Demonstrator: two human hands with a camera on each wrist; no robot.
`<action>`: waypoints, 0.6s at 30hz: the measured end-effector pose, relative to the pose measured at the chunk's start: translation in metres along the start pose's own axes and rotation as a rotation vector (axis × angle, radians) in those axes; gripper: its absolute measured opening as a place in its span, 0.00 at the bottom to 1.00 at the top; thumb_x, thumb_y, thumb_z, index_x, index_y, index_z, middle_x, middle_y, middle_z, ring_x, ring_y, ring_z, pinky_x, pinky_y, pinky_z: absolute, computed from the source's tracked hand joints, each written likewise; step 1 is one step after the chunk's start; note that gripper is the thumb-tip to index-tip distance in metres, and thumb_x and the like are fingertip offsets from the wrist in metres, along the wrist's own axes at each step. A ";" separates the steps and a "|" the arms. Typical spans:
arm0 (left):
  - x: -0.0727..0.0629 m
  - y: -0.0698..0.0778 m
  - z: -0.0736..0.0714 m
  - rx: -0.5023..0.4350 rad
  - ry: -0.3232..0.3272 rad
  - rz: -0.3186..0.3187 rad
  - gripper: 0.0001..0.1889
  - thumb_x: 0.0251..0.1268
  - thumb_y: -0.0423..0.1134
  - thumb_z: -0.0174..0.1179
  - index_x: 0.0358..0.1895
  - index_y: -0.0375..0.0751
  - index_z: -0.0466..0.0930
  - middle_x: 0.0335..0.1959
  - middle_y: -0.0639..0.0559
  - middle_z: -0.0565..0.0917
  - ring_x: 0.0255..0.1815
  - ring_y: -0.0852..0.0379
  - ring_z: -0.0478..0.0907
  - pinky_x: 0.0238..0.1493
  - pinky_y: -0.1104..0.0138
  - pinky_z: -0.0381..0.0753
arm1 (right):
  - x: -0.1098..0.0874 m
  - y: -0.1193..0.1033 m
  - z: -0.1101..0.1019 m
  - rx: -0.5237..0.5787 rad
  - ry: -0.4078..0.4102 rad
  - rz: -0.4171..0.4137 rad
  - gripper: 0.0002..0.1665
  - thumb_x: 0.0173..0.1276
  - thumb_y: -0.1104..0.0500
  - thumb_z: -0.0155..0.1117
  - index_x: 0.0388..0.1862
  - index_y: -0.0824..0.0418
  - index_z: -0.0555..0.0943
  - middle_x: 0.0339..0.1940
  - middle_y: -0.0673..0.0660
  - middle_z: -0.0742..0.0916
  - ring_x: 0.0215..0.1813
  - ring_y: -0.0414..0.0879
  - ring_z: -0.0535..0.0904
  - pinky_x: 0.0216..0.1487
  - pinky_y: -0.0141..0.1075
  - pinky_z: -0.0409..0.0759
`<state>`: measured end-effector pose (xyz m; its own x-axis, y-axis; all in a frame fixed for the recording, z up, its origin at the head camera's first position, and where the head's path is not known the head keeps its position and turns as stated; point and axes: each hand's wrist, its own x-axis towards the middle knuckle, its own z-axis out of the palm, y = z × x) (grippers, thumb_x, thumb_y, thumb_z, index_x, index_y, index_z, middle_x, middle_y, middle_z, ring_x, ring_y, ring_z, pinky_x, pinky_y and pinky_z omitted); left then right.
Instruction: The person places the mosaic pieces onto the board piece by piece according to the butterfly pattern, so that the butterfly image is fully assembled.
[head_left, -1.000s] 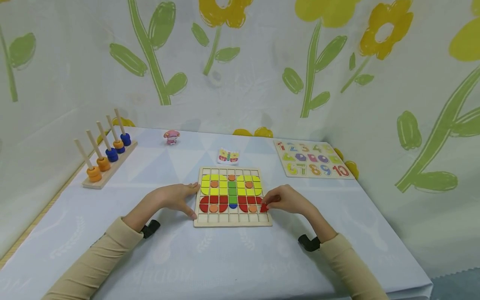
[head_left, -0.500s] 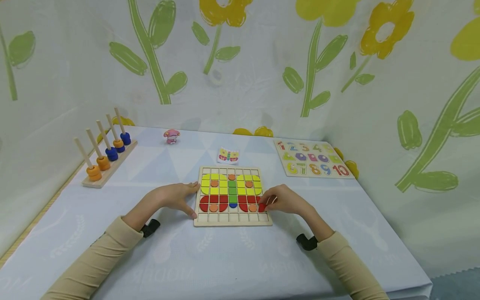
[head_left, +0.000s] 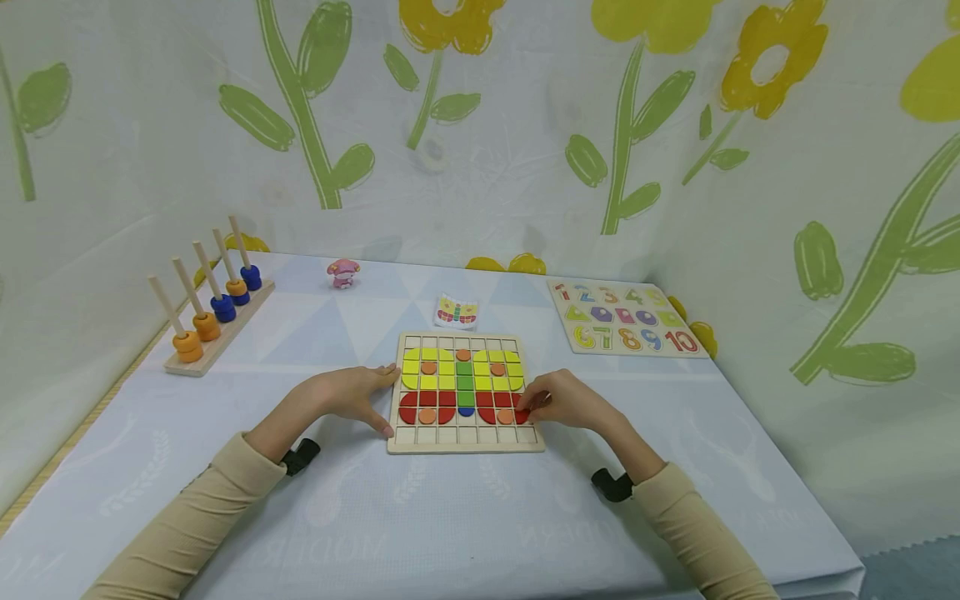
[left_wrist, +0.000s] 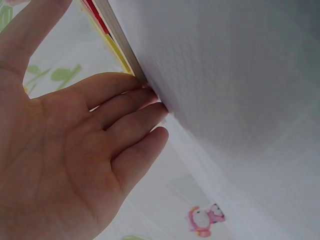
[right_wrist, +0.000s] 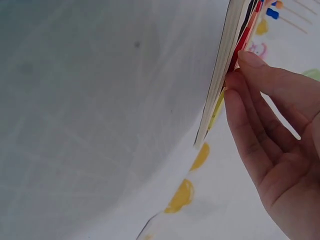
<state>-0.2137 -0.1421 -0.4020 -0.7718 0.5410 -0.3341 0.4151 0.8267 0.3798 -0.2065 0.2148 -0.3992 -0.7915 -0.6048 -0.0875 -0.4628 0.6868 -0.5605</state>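
Observation:
A wooden grid board [head_left: 467,437] lies mid-table with flat coloured tiles in a butterfly pattern: yellow wings [head_left: 411,369], red lower wings [head_left: 427,397], a green middle strip [head_left: 465,385] and orange discs [head_left: 498,370]. My left hand [head_left: 351,396] rests against the board's left edge, thumb and fingers spread; the left wrist view shows its fingers nearly straight at that edge. My right hand [head_left: 567,400] pinches a small red tile [head_left: 522,416] at the lower right of the pattern, level with the other red tiles. Its fingertips partly hide that tile.
Behind the board lies a small butterfly picture card [head_left: 457,312]. A pink figurine [head_left: 343,273] stands further back. On the left is a peg stand [head_left: 217,340] with blue and orange beads; back right, a number puzzle board [head_left: 626,317].
My right hand has moved slightly left with the red tile, which has gone from tilted above the board to lying in the grid's right side. The left hand stays put.

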 end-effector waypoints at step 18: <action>-0.006 -0.007 -0.005 -0.050 0.011 -0.015 0.53 0.48 0.62 0.70 0.75 0.43 0.56 0.72 0.31 0.58 0.73 0.33 0.53 0.66 0.40 0.60 | 0.001 -0.002 -0.015 0.024 -0.112 -0.041 0.18 0.67 0.55 0.66 0.53 0.60 0.83 0.47 0.52 0.87 0.44 0.42 0.80 0.47 0.33 0.80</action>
<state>-0.2146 -0.1517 -0.3990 -0.7832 0.5266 -0.3305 0.3793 0.8259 0.4171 -0.2120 0.2189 -0.3857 -0.7221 -0.6742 -0.1552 -0.4828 0.6518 -0.5848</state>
